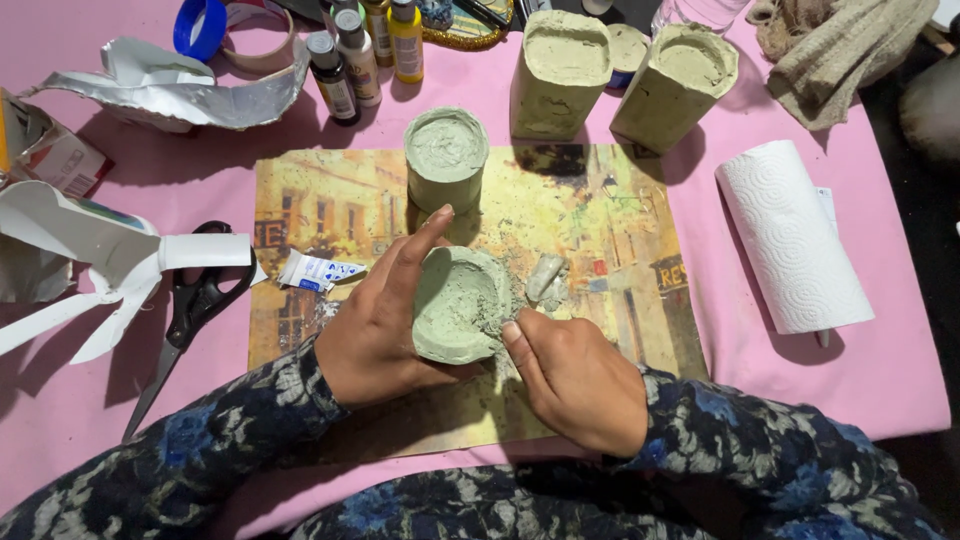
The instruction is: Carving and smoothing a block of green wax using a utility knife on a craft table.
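Nearest me, my right hand (575, 375) is curled shut, thumb rubbing the green clay pot (458, 303) that my left hand (385, 325) cups on the painted mat (610, 240). I judge I'm smoothing its rim; next calls for light pressure. Beyond stands a finished clay cylinder (446, 155).

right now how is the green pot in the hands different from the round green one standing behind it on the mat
The held pot is tilted, gripped by the left hand, with the right hand at its rim; the round pot stands upright, untouched. The held pot looks hollowed and rough-edged, with crumbs beside it; the round pot is filled nearly level. Both are pale green and sit over the picture mat.
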